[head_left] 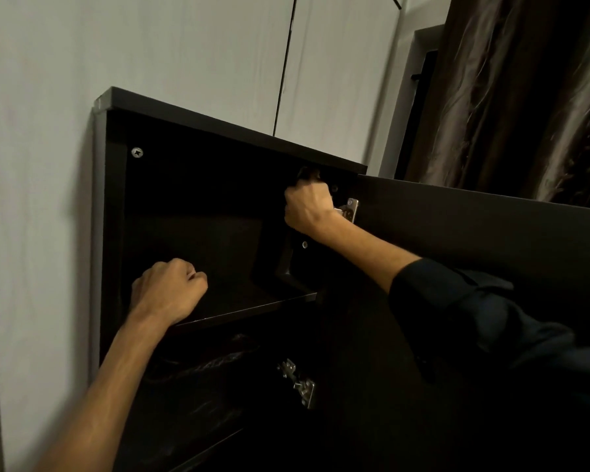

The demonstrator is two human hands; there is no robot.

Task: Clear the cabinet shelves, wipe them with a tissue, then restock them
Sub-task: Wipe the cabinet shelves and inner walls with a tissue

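Observation:
A dark wall cabinet (116, 199) stands with its door (474, 233) swung out to the right. My left hand (167, 291) is a closed fist just above the front left of the upper shelf (252, 306); nothing shows in it. High in the cabinet's right corner, next to the top hinge (349, 209), my right hand (307, 209) grips a small dark object (308, 173). The object is too dark to tell what it is. No items are visible on the upper shelf.
A dark patterned item (215, 362) lies on the lower shelf, dim and hard to make out. A second hinge (302, 386) sits lower on the door side. Pale wall panels (31, 165) surround the cabinet. A brown curtain (525, 97) hangs at the right.

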